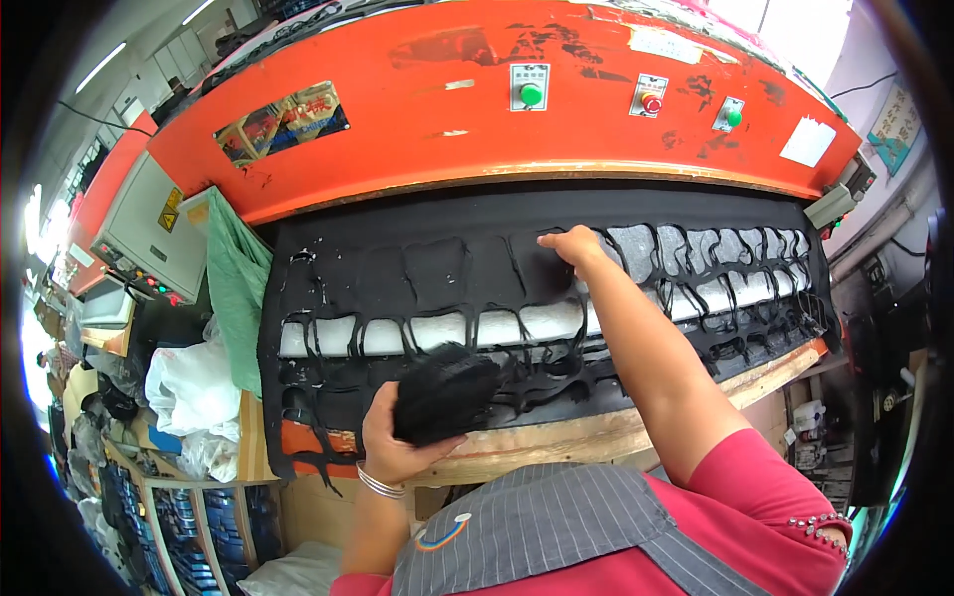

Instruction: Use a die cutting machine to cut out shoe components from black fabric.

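My left hand [393, 437] is closed round a stack of fuzzy black cut pieces [449, 394], above the near edge of the work surface. Farther off, my right hand [576, 248] rests on a black sheet [432, 273] scored with panel-shaped outlines. One of its digits stretches leftward over the panel; the others are partly hidden, and I see nothing lifted in them. Right of that hand, thin black strips of leftover material [686, 248] frame gaps where a pale base shows. A long white strip [388, 336] appears through similar gaps in the nearer row.
Behind the sheet stands a large orange machine beam [397, 109] with green buttons [530, 94] and a red button [651, 102]. At the left are a grey control box [139, 228], green cloth [234, 288] and white plastic bags [194, 382]. A wooden edge [566, 437] runs along the front.
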### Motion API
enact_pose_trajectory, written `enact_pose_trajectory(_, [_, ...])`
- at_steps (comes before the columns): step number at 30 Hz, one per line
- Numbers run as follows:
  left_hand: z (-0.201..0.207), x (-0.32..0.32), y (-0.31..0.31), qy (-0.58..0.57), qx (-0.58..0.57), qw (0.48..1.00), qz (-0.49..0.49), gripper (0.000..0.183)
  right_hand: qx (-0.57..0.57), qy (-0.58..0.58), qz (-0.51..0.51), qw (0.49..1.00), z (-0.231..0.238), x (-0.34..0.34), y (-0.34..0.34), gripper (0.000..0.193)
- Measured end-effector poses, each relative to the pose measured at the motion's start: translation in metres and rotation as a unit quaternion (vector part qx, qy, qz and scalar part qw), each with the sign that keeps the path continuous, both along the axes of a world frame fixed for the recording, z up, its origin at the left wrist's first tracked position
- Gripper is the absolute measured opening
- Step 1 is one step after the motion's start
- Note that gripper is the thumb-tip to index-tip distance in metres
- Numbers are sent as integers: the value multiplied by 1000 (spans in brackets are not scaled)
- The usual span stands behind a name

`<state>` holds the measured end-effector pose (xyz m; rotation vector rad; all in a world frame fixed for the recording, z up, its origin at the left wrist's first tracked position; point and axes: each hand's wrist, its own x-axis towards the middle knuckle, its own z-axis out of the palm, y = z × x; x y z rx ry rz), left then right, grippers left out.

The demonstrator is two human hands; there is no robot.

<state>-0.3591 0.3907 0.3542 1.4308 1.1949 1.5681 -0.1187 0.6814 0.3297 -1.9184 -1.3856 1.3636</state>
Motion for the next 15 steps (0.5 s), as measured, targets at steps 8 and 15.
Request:
enact_pose_trajectory(8, [-79, -34, 7, 434, 89, 896, -42, 56, 13, 20, -69, 997, -21, -20, 4, 53])
enact_pose_trajectory(15, [-12, -52, 39, -343, -225, 885, -222, 43, 49, -242, -49, 968, -29, -9, -13, 55])
